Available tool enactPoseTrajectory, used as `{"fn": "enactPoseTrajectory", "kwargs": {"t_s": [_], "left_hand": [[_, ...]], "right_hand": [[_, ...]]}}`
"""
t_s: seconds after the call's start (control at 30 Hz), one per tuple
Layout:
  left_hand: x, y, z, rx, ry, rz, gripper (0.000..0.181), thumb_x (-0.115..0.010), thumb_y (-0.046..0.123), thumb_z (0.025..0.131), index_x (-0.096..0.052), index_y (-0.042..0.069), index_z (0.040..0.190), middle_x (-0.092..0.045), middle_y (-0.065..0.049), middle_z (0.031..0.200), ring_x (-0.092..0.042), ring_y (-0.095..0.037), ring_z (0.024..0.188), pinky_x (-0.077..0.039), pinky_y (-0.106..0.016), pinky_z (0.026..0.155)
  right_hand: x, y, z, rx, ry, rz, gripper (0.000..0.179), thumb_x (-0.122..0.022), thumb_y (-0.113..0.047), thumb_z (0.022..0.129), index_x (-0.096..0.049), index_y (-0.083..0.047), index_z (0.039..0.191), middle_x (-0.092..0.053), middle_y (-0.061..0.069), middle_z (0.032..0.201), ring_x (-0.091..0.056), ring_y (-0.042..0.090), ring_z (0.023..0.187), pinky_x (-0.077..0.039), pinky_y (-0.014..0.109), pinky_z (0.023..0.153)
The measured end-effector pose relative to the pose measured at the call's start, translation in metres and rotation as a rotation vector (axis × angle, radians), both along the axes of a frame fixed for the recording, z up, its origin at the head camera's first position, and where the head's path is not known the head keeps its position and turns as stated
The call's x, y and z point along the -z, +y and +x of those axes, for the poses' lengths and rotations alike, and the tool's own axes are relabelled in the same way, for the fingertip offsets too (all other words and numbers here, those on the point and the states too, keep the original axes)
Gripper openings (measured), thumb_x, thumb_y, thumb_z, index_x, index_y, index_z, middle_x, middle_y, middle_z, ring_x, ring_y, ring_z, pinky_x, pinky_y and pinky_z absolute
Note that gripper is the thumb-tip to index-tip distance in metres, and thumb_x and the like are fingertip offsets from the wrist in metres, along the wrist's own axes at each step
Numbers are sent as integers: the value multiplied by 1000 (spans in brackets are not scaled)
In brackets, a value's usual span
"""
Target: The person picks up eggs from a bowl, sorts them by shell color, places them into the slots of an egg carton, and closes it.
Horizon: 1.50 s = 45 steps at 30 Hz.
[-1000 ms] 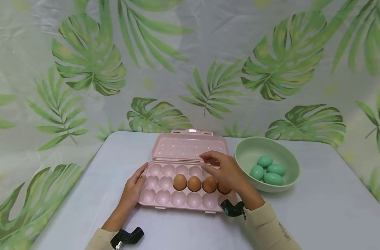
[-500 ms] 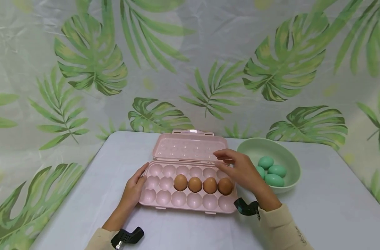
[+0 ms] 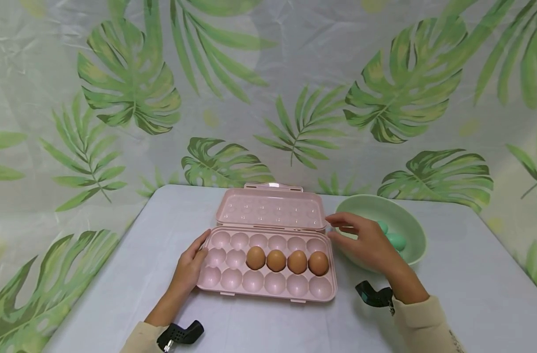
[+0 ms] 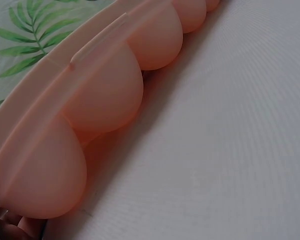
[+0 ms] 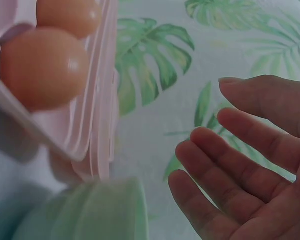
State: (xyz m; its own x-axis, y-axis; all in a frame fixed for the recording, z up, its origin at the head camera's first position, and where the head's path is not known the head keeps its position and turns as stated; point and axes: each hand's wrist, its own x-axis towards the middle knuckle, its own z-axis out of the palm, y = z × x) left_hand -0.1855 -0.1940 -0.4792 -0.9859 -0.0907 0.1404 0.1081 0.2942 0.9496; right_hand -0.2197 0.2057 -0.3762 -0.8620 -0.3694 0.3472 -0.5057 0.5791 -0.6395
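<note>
A pink plastic egg carton (image 3: 253,284) lies with its lid (image 3: 270,206) tipped back. Four would exceed the count, so several brown eggs (image 3: 275,261) sit in its middle row, toward the right end. My left hand (image 3: 190,262) grips the carton's left end, thumb by the rim; in the left wrist view its fingers (image 4: 17,227) show only at the bottom corner, below the cups. My right hand (image 3: 367,240) is between the carton and the green bowl (image 3: 416,230), over the bowl's left rim. Nothing is between its parted, relaxed fingers (image 5: 210,170) in the right wrist view.
Inside the bowl lie green eggs (image 3: 396,241), partly hidden by my right hand. A white cloth (image 3: 118,284) covers the table. Close behind its back edge hangs a leaf-printed sheet (image 3: 268,98).
My right hand has moved right, from above the carton's eggs to the bowl's left rim, uncovering the rightmost egg and covering some green ones. My left hand stays on the carton.
</note>
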Motion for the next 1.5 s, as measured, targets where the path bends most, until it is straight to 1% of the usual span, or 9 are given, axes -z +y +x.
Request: {"fn": "enactPoseTrajectory", "kwargs": {"t_s": [0.27, 0.6, 0.73, 0.8, 0.93, 1.0, 1.07, 1.27, 1.5], "left_hand": [[1, 0, 0, -17, -6, -25, 45, -43, 12, 100, -43, 9, 146, -40, -6, 151, -28, -22, 142, -20, -39, 116], [-3, 1, 1, -11, 1, -12, 44, -43, 12, 101, -45, 11, 145, -41, -5, 150, -28, -19, 142, -19, -38, 116], [-2, 0, 1, -5, 12, -5, 44, -43, 11, 101, -44, 9, 145, -41, -6, 150, -28, -20, 142, -19, -39, 116], [-2, 0, 0, -2, 12, -1, 45, -43, 10, 101, -43, 9, 145, -40, -6, 150, -28, -20, 142, -19, -34, 116], [0, 0, -1, 10, 3, 13, 45, -42, 10, 101, -42, 9, 146, -39, -5, 151, -27, -19, 143, -21, -15, 111], [1, 0, -2, 8, -1, 12, 45, -42, 10, 101, -42, 9, 146, -39, -5, 151, -27, -19, 143, -21, -10, 108], [1, 1, -2, 5, -3, 7, 45, -42, 9, 101, -42, 9, 146, -40, -5, 151, -27, -20, 142, -22, -14, 110], [0, 2, -1, 2, -16, 1, 45, -41, 10, 101, -42, 10, 146, -39, -5, 151, -27, -20, 143, -19, -38, 117], [-2, 1, 1, 14, -20, -2, 45, -40, 11, 102, -41, 10, 147, -38, -5, 152, -26, -20, 143, -18, -40, 117]], "right_hand": [[-1, 24, 0, 26, 30, 42, 35, -72, -20, 88, -65, -5, 118, -68, 9, 114, -65, 26, 104, -54, 42, 87], [-11, 53, 3, 91, -10, 68, 35, -68, -28, 91, -64, -11, 121, -66, 7, 117, -63, 27, 106, -51, 26, 89], [-12, 62, 3, 106, -38, 96, 37, -67, -33, 91, -63, -14, 123, -65, 6, 119, -62, 29, 109, -51, 33, 90], [-12, 67, 3, 119, -66, 112, 39, -66, -36, 91, -62, -16, 125, -64, 6, 122, -61, 31, 112, -51, 39, 91], [-11, 78, 3, 136, -128, 126, 45, -65, -40, 91, -60, -16, 128, -61, 8, 127, -57, 37, 117, -48, 51, 92], [-11, 83, 2, 131, -152, 127, 47, -64, -41, 91, -59, -15, 130, -60, 11, 129, -54, 40, 119, -46, 54, 93], [-10, 88, 1, 124, -166, 132, 48, -64, -41, 91, -58, -14, 131, -58, 12, 130, -53, 41, 120, -46, 55, 94], [-8, 98, -1, 107, -182, 171, 50, -65, -40, 91, -57, -13, 132, -58, 13, 131, -54, 42, 118, -47, 55, 93], [-5, 104, -1, 91, -222, 189, 52, -66, -42, 90, -57, -13, 132, -57, 15, 131, -55, 42, 117, -47, 56, 93]]}}
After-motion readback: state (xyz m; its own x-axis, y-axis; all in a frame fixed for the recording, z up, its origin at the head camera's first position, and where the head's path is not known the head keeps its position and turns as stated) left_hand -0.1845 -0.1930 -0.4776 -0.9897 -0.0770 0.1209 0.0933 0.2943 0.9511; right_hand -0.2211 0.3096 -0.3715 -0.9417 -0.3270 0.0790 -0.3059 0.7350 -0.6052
